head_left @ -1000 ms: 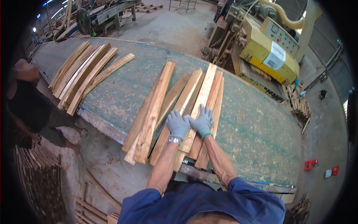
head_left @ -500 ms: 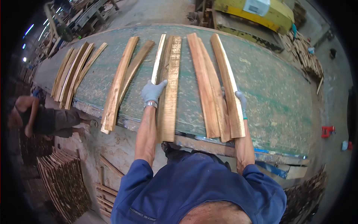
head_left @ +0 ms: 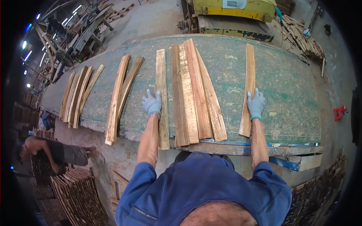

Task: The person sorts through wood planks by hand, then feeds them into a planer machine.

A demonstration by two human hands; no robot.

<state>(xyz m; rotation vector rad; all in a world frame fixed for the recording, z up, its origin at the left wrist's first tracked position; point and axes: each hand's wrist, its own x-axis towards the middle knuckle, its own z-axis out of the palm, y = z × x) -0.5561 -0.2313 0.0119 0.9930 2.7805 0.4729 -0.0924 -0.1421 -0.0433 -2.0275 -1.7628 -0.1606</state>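
Observation:
My left hand (head_left: 152, 103), in a grey glove, lies at the left edge of a narrow wooden plank (head_left: 162, 113). Its fingers are spread, and the thumb side touches the wood. My right hand (head_left: 256, 104), gloved too, rests with parted fingers along the right edge of another plank (head_left: 247, 83), thumb against the wood. Between my hands several boards fan out, among them a dark brown plank (head_left: 177, 94), a pale rough-faced plank (head_left: 188, 101) and a reddish plank (head_left: 198, 90). Their near ends reach the table's front edge.
The boards lie on a long green, worn table (head_left: 286, 94). Two planks (head_left: 120, 98) and a group of several strips (head_left: 77, 98) lie to the left. A yellow machine (head_left: 233, 19) stands behind. Another person (head_left: 52, 150) is at the left, near stacked wood (head_left: 79, 192).
The right plank moved right, away from the reddish boards, and now lies flat. The middle boards sit together, while the left plank is apart from them. Both hands have loosened, and the view has shifted.

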